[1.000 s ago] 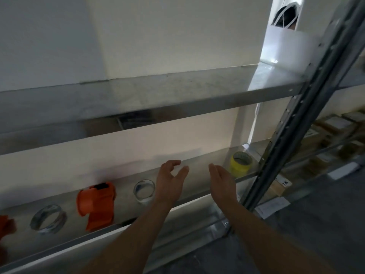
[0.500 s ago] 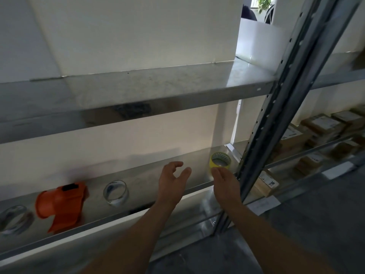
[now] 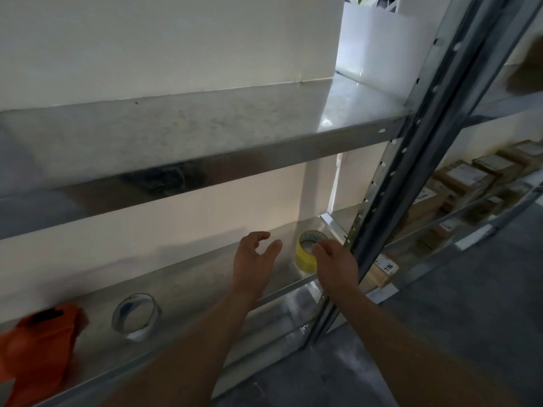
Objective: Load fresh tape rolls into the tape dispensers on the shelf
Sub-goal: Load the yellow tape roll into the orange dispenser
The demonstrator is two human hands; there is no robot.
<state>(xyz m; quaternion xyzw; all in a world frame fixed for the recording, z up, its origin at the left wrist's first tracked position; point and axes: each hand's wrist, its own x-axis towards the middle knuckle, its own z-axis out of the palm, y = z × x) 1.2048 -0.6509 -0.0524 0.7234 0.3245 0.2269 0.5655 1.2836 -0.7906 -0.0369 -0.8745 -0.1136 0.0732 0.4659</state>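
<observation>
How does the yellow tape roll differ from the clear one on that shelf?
The yellow tape roll is opaque and bright; the clear tape roll is see-through and greyish. The yellow one sits far right beside the right hand; the clear one sits near the orange dispenser, away from both hands. Both rest on the same shelf.

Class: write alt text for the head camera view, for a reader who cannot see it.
A right hand reaches a yellow tape roll on a metal shelf; the left hand hovers open. Further left sit a clear tape roll and an orange tape dispenser.
</observation>
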